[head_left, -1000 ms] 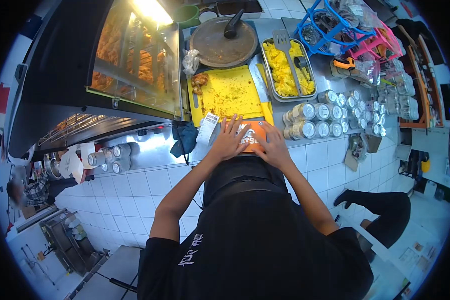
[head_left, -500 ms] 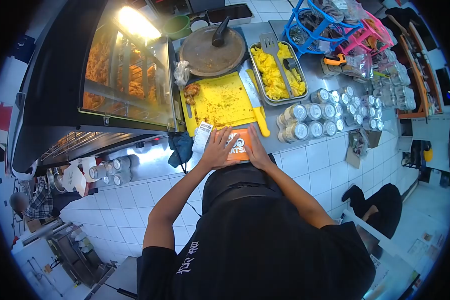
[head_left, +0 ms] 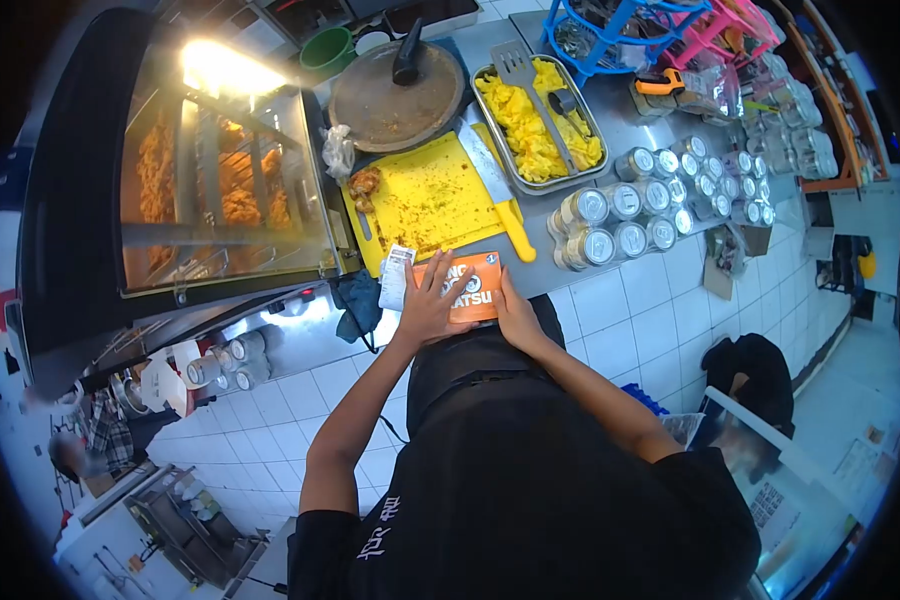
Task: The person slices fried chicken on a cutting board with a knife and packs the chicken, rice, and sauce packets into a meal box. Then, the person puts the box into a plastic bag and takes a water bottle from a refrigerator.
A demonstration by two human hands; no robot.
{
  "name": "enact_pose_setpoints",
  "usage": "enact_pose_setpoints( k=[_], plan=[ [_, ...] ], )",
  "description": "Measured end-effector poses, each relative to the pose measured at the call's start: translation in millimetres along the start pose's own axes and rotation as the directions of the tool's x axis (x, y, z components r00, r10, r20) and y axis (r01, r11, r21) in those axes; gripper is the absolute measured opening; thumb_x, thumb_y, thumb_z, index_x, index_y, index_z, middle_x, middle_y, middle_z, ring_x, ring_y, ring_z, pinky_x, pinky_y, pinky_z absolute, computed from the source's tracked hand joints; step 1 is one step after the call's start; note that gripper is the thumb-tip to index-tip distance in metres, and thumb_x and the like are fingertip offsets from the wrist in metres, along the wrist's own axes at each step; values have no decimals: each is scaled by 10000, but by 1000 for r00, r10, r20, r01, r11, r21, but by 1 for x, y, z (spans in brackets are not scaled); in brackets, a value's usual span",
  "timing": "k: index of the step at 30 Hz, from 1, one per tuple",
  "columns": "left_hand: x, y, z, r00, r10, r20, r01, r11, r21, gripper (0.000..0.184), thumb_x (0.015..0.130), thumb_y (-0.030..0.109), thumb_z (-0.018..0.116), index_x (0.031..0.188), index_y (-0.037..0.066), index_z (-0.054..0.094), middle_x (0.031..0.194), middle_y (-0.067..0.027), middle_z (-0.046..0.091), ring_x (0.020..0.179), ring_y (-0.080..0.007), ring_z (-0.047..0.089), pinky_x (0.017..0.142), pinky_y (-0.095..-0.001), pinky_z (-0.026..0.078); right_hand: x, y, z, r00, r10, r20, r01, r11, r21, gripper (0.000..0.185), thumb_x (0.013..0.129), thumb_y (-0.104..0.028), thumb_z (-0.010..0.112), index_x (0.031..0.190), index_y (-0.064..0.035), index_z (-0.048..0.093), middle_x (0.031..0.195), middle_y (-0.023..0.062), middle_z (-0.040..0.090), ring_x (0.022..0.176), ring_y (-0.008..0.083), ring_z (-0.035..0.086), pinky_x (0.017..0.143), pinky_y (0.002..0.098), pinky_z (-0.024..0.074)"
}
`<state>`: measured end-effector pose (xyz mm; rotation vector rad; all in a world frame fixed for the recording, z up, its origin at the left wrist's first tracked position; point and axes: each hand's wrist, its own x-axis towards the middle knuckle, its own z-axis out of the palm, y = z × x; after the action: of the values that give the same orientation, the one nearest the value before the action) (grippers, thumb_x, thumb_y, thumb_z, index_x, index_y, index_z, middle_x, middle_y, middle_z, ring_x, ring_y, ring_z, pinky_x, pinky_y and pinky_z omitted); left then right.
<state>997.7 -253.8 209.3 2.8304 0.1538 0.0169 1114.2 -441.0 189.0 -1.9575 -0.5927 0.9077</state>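
An orange cardboard food box (head_left: 478, 287) with white lettering lies in front of my body, at the near edge of the worktop. My left hand (head_left: 433, 303) spans its left part, fingers spread over the top and thumb along the near side. My right hand (head_left: 518, 318) is against the right edge, fingers together. Between them the hands hold the box. A printed white slip (head_left: 397, 277) sits at its left end, beside my left fingers. Just beyond lies a yellow cutting board (head_left: 430, 205) with crumbs, a piece of fried meat (head_left: 364, 188) and a yellow-handled knife (head_left: 500, 190).
A lit display warmer (head_left: 220, 190) with fried food stands left. Beyond the board are a round chopping block (head_left: 395, 98) and a metal tray (head_left: 530, 183) of yellow food with a spatula (head_left: 535, 95). Several cans (head_left: 630, 240) stand right. One person (head_left: 755, 380) is crouched at right, another far left.
The view has shifted slightly. My right hand has slid toward the box's right edge, showing more of the orange top. My left hand stays on the left part.
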Motion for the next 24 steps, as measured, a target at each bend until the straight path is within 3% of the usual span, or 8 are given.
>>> enact_pose_setpoints(
  k=[3, 6, 9, 12, 15, 18, 21, 24],
  plan=[
    [0, 0, 3, 1000, 7, 24, -7, 1000, 16, 1011, 751, 802, 629, 1587, 289, 381, 1654, -199, 248, 1542, -359, 222, 1150, -757, 85, -1, 12, 4, 993, -108, -39, 98, 974, -205, 601, 1093, -217, 378, 1558, 111, 183, 1568, 370, 293, 1479, 489, 286, 1224, 520, 244],
    [0, -1, 3, 998, 25, 52, -27, 999, 28, 1015, 757, 814, 610, 1588, 279, 379, 1656, -221, 226, 1545, -373, 204, 1147, -758, 86, 3, 27, -3, 976, -212, 41, 214, 916, -338, 619, 1089, -237, 393, 1558, 111, 188, 1586, 351, 277, 1503, 473, 246, 1234, 532, 222],
    [-1, -2, -2, 992, 54, 112, -59, 997, 40, 1022, 761, 824, 595, 1590, 269, 373, 1653, -250, 206, 1546, -389, 185, 1139, -766, 88, 2, 21, -13, 929, -367, -37, 324, 860, -394, 603, 1076, -265, 428, 1575, 27, 258, 1612, 307, 272, 1520, 440, 241, 1237, 542, 210],
    [-2, -6, 1, 990, 75, 119, -85, 993, 87, 1017, 758, 803, 616, 1584, 260, 377, 1649, -268, 195, 1546, -401, 175, 1132, -774, 95, 8, 6, -29, 825, -534, 188, 488, 504, -712, 571, 1056, -299, 469, 1579, -106, 342, 1637, 237, 282, 1537, 377, 246, 1236, 547, 209],
    [-3, -6, 9, 992, 70, 105, -83, 989, 124, 1001, 740, 725, 697, 1571, 257, 393, 1645, -268, 198, 1542, -405, 181, 1129, -778, 111, 19, -10, -36, 753, -546, 368, 618, 396, -679, 595, 1014, -411, 549, 1552, -201, 407, 1646, 185, 296, 1535, 336, 269, 1229, 558, 216],
    [-1, -5, 3, 989, 45, 138, -59, 994, 95, 1026, 666, 581, 829, 1549, 256, 421, 1641, -253, 210, 1529, -406, 207, 1125, -779, 148, 21, -18, -46, 728, -573, 377, 673, 489, -555, 730, 933, -545, 617, 1539, -192, 415, 1639, 159, 324, 1529, 323, 289, 1218, 549, 236],
    [1, -3, 4, 989, 26, 143, -41, 994, 104, 1047, 650, 562, 848, 1554, 265, 413, 1642, -251, 207, 1524, -411, 214, 1124, -778, 162, 29, -13, -44, 704, -582, 408, 679, 382, -626, 826, 868, -636, 637, 1535, -203, 414, 1625, 165, 346, 1520, 326, 307, 1201, 542, 262],
    [3, -7, 3, 987, 35, 157, -48, 996, 78, 1073, 641, 538, 859, 1559, 221, 403, 1638, -260, 207, 1523, -417, 216, 1120, -774, 180, 34, -13, -41, 665, -620, 417, 705, 337, -624, 766, 897, -584, 629, 1532, -214, 411, 1594, 181, 386, 1488, 346, 357, 1175, 530, 308]
  ],
)
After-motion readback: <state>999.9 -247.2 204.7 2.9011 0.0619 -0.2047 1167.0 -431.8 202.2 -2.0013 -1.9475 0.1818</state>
